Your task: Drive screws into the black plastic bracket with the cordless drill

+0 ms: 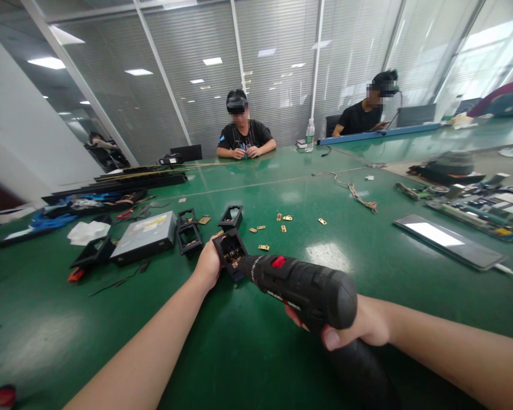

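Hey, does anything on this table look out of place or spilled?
The small brass-coloured plates look a bit untidy: they lie loose, scattered at differing angles beyond the drill. I see no spill.

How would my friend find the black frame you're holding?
On the big green table, find the black drill in the right hand. Its nose points into the frame, which the left hand grips. Unlike the other black frames nearby, it's held.

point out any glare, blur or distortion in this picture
Head view: pale glare patches on the glossy green table; head view: frame lines of the tall grey glass partition fan outward, probably wide-angle distortion; head view: the black pistol-shaped power drill has a dark, soft-edged lower handle.
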The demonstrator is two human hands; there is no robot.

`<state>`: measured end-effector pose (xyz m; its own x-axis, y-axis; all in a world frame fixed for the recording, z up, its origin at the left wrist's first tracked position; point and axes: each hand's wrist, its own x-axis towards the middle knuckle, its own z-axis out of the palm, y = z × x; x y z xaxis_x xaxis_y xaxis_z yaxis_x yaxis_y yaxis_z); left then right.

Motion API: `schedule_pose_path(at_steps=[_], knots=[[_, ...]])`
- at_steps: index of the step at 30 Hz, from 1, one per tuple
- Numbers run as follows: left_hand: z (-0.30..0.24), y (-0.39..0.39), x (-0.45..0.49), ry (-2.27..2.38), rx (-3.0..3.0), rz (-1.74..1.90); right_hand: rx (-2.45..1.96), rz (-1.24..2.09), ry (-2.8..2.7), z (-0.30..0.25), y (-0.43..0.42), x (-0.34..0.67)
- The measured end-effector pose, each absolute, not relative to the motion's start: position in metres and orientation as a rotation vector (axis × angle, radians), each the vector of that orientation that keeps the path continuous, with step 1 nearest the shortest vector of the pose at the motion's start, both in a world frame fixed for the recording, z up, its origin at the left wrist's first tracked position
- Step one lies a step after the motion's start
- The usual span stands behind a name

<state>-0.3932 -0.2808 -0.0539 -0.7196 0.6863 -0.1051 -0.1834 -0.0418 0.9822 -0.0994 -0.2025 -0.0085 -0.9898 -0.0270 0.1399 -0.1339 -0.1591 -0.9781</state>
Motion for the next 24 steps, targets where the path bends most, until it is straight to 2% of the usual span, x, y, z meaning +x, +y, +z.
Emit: schedule_pose_path(at_steps=[24], knots=[[-0.053,-0.280,-0.392,1.599,0.519,1.853,0.209,2.238,-2.189,-0.018,-0.195,-0.095]])
